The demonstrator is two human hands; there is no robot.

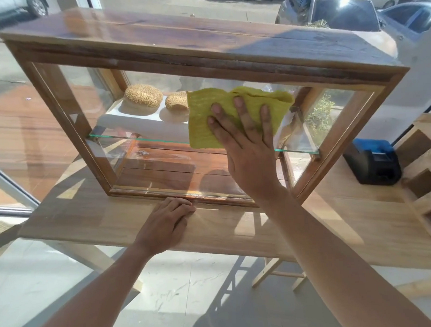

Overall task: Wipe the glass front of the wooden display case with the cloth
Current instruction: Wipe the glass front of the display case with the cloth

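A wooden display case (181, 39) with a glass front (146, 165) stands on a light wooden table (114, 223). My right hand (248, 147) presses a yellow-green cloth (208, 114) flat against the upper middle of the glass, fingers spread over it. My left hand (167, 223) rests on the table, fingers curled, touching the case's bottom frame. Inside, two round seeded buns (143, 96) sit on a white tray on the glass shelf (140, 139); the cloth hides part of the second bun.
A black and blue device (373, 162) sits on the table right of the case. Pale wooden blocks (427, 178) stand at the far right. Windows behind show parked cars (336, 10) and pavement. Pale floor tiles lie below the table.
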